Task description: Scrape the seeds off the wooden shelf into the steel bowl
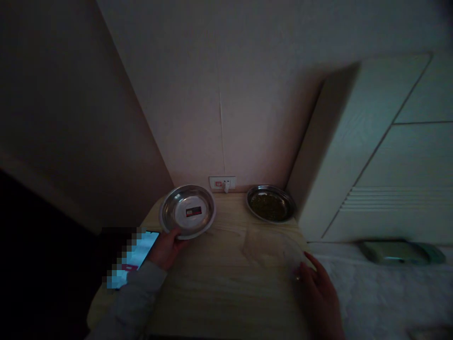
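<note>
My left hand (169, 248) is closed on the near rim of a shiny metal bowl (187, 212). A small dark label shows on the bowl's bare bottom, and the bowl is at the back left of the wooden tabletop. My right hand (318, 293) is at the table's right side, its thumb and fingers pinching a thin, see-through piece of plastic (290, 252). Whether that is a bag or a sheet is hard to tell in the dim light. Behind it stands a second metal bowl (271, 204) with dark greenish contents, too dim to name.
A lit phone (139, 257), partly pixelated, lies by my left forearm. On the back wall is a socket (222, 182) with a plug in it. A pale headboard (354, 141) rises at the right, above a mattress (375, 293) with a green object (399, 252) on it.
</note>
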### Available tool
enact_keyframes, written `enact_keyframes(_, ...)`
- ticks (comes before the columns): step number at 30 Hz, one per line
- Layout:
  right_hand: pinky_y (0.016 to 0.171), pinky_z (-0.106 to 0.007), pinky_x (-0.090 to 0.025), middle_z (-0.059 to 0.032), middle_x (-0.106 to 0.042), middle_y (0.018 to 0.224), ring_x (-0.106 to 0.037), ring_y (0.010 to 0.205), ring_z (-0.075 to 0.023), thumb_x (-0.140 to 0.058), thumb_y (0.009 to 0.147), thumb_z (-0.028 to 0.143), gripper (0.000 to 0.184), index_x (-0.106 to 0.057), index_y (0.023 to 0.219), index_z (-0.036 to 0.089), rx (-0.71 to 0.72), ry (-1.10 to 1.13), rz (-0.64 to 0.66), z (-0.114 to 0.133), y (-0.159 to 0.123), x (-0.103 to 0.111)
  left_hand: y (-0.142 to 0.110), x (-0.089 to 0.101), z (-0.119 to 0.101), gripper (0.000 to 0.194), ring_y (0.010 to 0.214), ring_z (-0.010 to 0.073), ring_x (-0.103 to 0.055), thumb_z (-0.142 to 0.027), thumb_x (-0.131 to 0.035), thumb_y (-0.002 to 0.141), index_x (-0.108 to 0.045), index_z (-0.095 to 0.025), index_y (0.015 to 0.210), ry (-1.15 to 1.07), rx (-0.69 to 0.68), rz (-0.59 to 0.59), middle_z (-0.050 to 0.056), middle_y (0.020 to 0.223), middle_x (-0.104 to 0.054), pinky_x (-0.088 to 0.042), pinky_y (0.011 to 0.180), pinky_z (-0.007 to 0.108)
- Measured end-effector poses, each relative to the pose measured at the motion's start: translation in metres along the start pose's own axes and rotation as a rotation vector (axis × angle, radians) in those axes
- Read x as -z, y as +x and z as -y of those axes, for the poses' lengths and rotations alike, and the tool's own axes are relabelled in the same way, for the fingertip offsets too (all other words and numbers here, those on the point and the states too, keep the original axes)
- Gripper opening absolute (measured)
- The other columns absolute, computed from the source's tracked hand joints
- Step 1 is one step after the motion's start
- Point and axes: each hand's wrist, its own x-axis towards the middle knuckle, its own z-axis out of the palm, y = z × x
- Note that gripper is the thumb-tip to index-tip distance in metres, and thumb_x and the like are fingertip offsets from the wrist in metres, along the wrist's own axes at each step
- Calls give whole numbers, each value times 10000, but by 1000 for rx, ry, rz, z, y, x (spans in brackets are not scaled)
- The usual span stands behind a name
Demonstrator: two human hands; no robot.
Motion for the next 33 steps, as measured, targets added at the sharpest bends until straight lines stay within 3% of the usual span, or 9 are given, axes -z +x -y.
enact_keyframes(3,632,-278,-423,-2,-593,668,-552,675,-176,-416,740,546,591,-432,1203,180,21,-5,-5,1,-1,0,-24,5,-3,160,595,126,-606,-27,-553,655,-610,-157,730,109,-26,54,10,729,-666,-494,486,216)
enact_keyframes(5,628,-273,-422,-4,-597,687,-553,677,-172,-425,744,531,577,-432,1205,185,18,-3,-7,1,-2,1,-31,10,-7,127,589,129,-607,-66,-568,671,-614,-166,735,193,-13,21,11,723,-673,-482,472,213)
enact_keyframes(10,655,-284,-424,-11,-602,685,-558,679,-175,-440,743,515,582,-437,1212,171,6,-2,-24,-1,-1,0,-19,31,-11,78,510,136,-590,-116,-644,621,-622,-172,672,452,-100,-18,-11,534,-624,-439,422,196)
enact_keyframes(13,659,-284,-426,-11,-604,684,-560,686,-174,-437,748,508,567,-443,1209,177,14,-14,-25,0,0,0,-9,41,-11,99,536,158,-600,-151,-675,585,-637,-179,673,548,-152,20,-5,536,-626,-455,442,214)
enact_keyframes(17,677,-291,-426,-10,-604,679,-561,688,-173,-440,751,505,567,-437,1206,167,25,11,-24,0,0,0,-10,43,-14,131,520,165,-592,-179,-677,572,-653,-185,701,596,-110,63,-1,568,-648,-465,469,237)
enact_keyframes(26,673,-299,-420,-9,-599,689,-553,664,-160,-458,752,486,548,-436,1205,178,49,51,-15,-5,1,0,-57,47,-13,453,866,217,-616,-230,-715,540,-607,-232,980,508,-71,148,17,901,-686,-494,653,248)
enact_keyframes(29,718,-311,-416,-17,-612,699,-563,706,-166,-463,757,471,527,-450,1199,184,63,23,-43,-6,2,0,-79,45,-13,570,976,228,-575,-200,-730,511,-568,-251,1055,416,-97,128,11,983,-667,-486,728,240)
enact_keyframes(33,732,-326,-413,-26,-621,697,-568,707,-169,-474,755,464,514,-473,1182,178,70,18,-83,-6,2,-1,-107,32,-17,835,934,267,-589,-180,-741,448,-437,-306,1215,282,17,139,-4,991,-670,-516,691,298)
